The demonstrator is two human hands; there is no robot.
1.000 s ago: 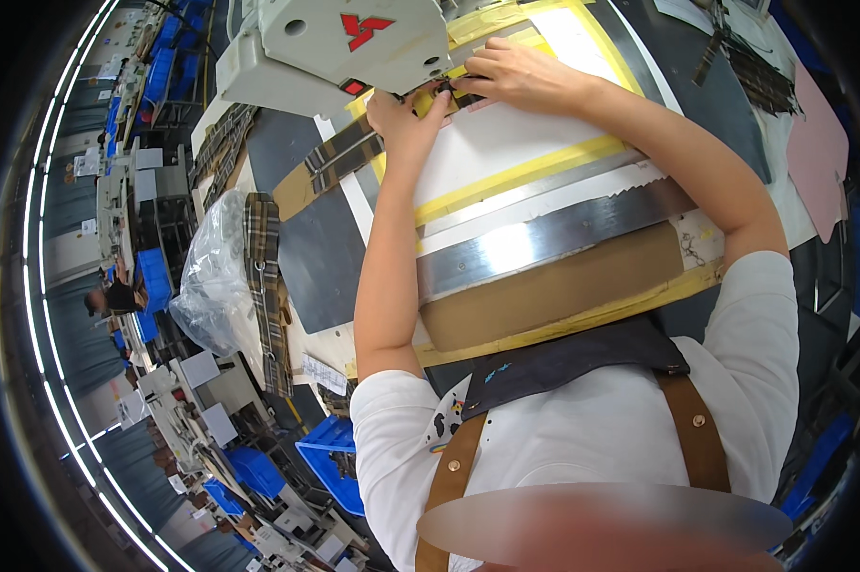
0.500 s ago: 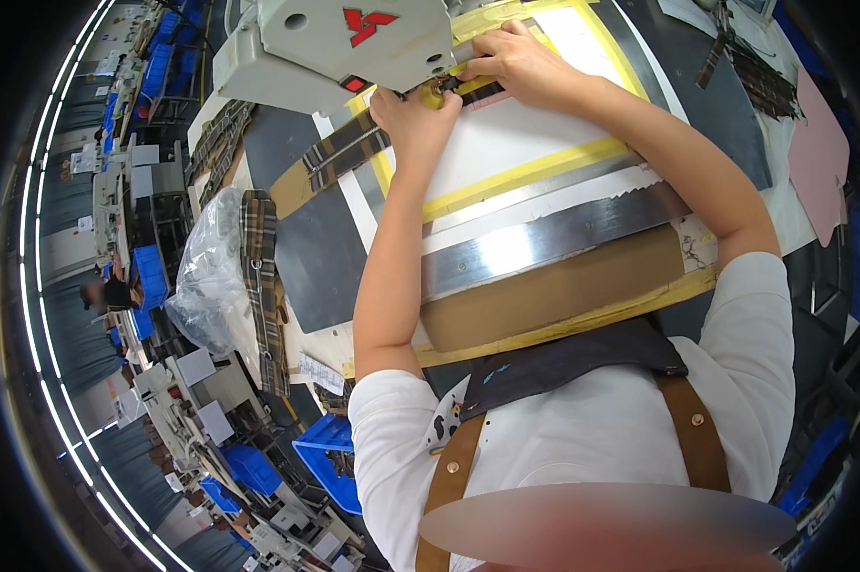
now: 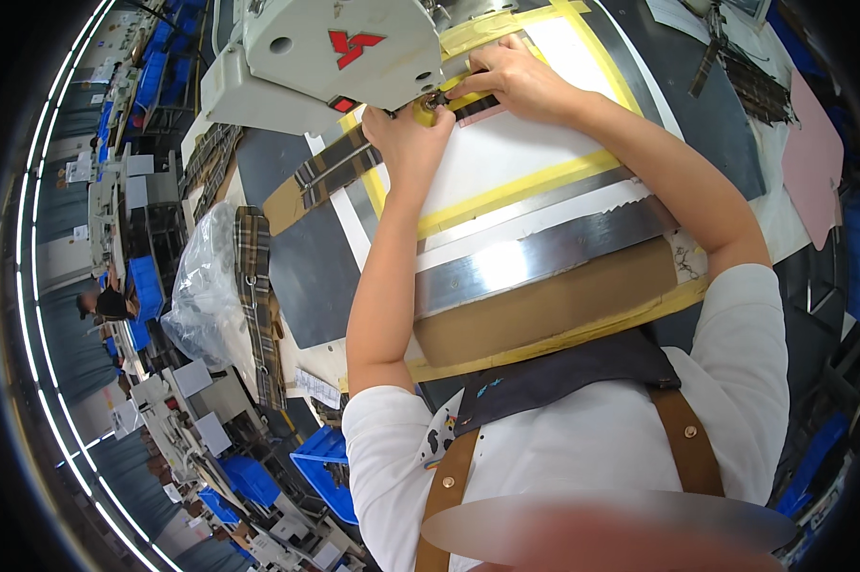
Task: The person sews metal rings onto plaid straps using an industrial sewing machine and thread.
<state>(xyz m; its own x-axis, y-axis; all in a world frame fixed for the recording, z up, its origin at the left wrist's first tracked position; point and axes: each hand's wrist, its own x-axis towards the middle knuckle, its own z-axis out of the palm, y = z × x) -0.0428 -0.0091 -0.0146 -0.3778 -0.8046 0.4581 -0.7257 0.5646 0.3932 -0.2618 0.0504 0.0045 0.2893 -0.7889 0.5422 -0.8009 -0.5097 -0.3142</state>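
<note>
Curling over the plaid strap (image 3: 337, 157), left hand (image 3: 409, 148), right hand (image 3: 533, 86) bent beside the sewing-machine head (image 3: 306, 71), can't tell either's grip.

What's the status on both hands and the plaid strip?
Left hand over plaid strip; right hand beside white machine head. Strip slants up toward machine head. Left hand hides part of strip.

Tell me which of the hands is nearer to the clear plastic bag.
Left. The left hand is at the plaid strip by the sewing machine, to the right of the clear plastic bag; the right hand is farther right, beyond it.
</note>
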